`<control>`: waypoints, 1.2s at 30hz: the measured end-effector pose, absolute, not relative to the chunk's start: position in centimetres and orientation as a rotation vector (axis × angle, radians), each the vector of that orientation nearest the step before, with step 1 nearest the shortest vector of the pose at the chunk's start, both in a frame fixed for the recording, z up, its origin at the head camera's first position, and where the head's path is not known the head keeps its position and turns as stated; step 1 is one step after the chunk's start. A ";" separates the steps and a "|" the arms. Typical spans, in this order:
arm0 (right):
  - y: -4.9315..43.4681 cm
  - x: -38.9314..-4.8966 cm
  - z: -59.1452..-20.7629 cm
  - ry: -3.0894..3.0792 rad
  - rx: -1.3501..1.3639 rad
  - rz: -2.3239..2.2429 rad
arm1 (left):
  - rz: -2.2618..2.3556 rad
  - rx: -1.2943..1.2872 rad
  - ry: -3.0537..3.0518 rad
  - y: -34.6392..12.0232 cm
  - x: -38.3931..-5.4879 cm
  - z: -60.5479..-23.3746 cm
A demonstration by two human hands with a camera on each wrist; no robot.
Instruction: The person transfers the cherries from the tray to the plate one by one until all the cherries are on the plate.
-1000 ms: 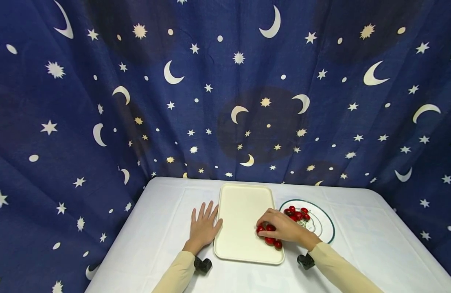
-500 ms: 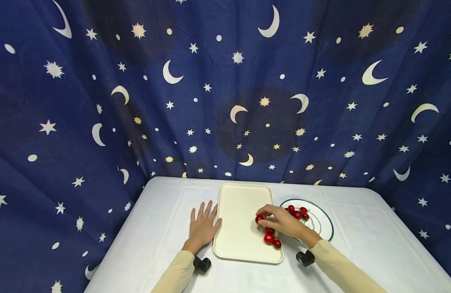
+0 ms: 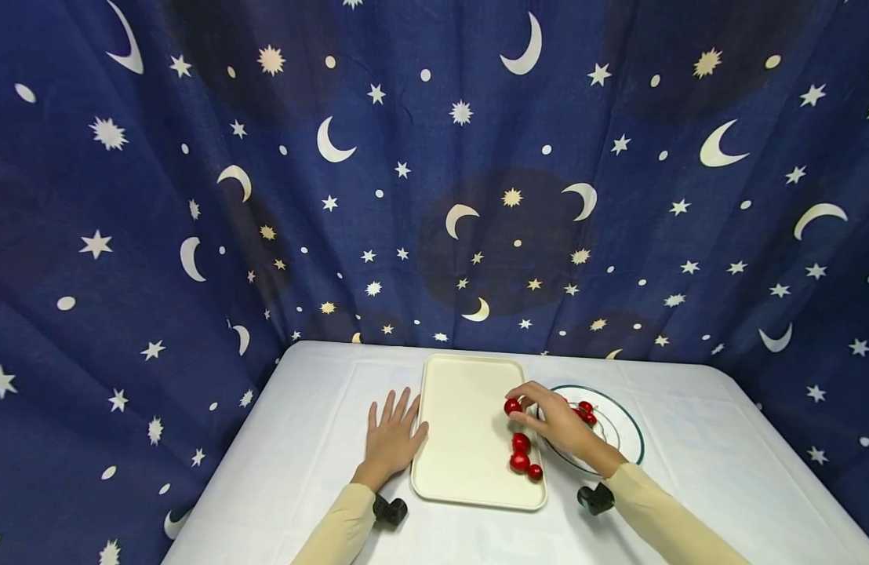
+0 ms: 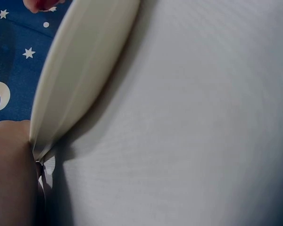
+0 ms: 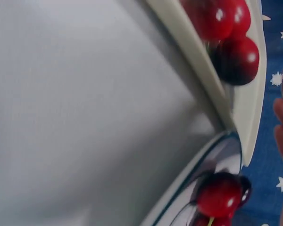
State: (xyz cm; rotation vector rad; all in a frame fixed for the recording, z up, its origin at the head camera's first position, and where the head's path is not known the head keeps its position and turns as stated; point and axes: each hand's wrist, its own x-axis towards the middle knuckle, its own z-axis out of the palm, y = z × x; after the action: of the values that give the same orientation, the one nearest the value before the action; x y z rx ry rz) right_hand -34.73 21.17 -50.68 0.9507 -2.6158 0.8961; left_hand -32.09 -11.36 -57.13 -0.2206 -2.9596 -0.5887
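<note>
In the head view a cream rectangular tray [image 3: 457, 428] lies on the table. My left hand [image 3: 392, 441] rests beside its left edge, fingers spread, with fingertips and thumb right at the rim. My right hand [image 3: 560, 424] pinches a glossy red cherry [image 3: 512, 406] between fingertips and thumb, close over the tray's right side. Several cherries [image 3: 519, 461] lie in a short row along the tray's right edge. More cherries [image 3: 586, 408] are on a white plate [image 3: 628, 447], partly hidden behind my right hand. Dark red cherries [image 5: 238, 59] with green stems show in the right wrist view.
White cloth [image 3: 710, 463] covers the table. The green-rimmed plate stands right against the tray's right side. A dark blue curtain [image 3: 406, 196] with moons and stars hangs behind and beside the table. Each wrist wears a black camera [image 3: 390, 512].
My right hand, with the cherry in its fingertips, has lifted from the row of cherries and moved away from me and slightly right. My left hand has stayed in place.
</note>
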 end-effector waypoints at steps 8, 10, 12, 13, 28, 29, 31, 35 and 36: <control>22.8 -35.4 -51.3 -2.529 0.798 0.829 | -0.560 -0.218 -2.964 -11.5 -32.4 -57.8; 23.2 -35.3 -51.5 -2.529 0.755 0.801 | -0.560 -0.220 -2.953 -11.5 -32.4 -57.9; 23.7 -35.2 -51.7 -2.528 0.704 0.764 | -0.560 -0.221 -2.949 -11.6 -32.4 -58.1; 23.9 -35.2 -51.8 -2.527 0.675 0.733 | -0.563 -0.222 -2.947 -11.6 -32.4 -58.1; 25.3 -34.7 -52.6 -2.655 0.434 0.505 | -0.534 -0.225 -2.961 -11.7 -32.5 -57.9; 25.3 -34.6 -52.7 -2.664 0.426 0.496 | -0.533 -0.225 -2.965 -11.6 -32.5 -57.8; 25.4 -34.5 -52.7 -2.674 0.420 0.487 | -0.534 -0.221 -2.964 -11.6 -32.4 -57.8; 25.5 -34.5 -52.8 -2.665 0.428 0.479 | -0.543 -0.210 -2.963 -11.5 -32.4 -57.9; 25.4 -34.5 -52.8 -2.657 0.433 0.483 | -0.546 -0.208 -2.962 -11.5 -32.4 -57.9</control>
State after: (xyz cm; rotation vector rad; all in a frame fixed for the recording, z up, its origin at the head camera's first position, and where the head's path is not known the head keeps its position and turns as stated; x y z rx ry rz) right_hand -34.48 25.41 -52.82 0.4329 -2.6572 0.4829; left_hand -32.41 -11.55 -57.92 -0.2076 -2.9624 -0.5459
